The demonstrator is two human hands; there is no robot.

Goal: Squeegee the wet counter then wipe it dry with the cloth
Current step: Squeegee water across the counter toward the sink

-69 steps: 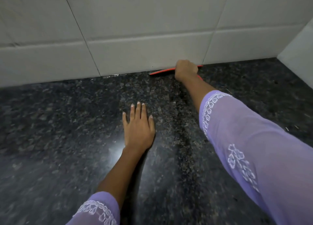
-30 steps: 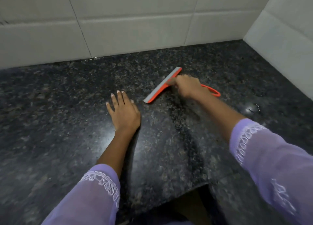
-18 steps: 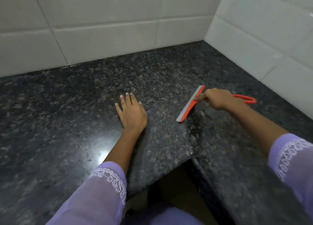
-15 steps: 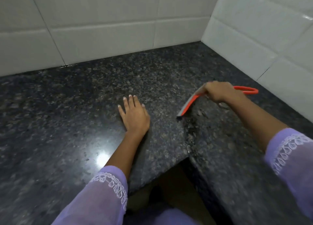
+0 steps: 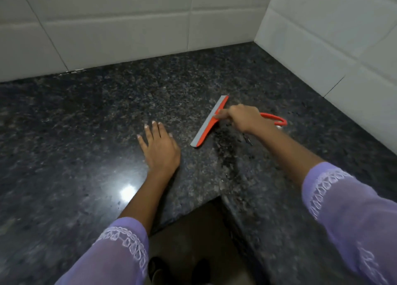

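While the squeegee (image 5: 209,121) rests blade-down on the counter (image 5: 86,117), the right hand (image 5: 242,118) grips its handle, the blade running just left of the knuckles. The left hand (image 5: 160,148) lies flat and open nearby, left of the blade.

The counter (image 5: 75,123) is dark speckled granite, glossy, with a bright glare spot near its left-centre. It wraps an inner corner, its near edge notched. An orange squeegee (image 5: 209,122) with a grey blade lies right of centre, gripped by the right hand (image 5: 242,118). The left hand (image 5: 160,148) rests flat, palm down, just left of the blade.
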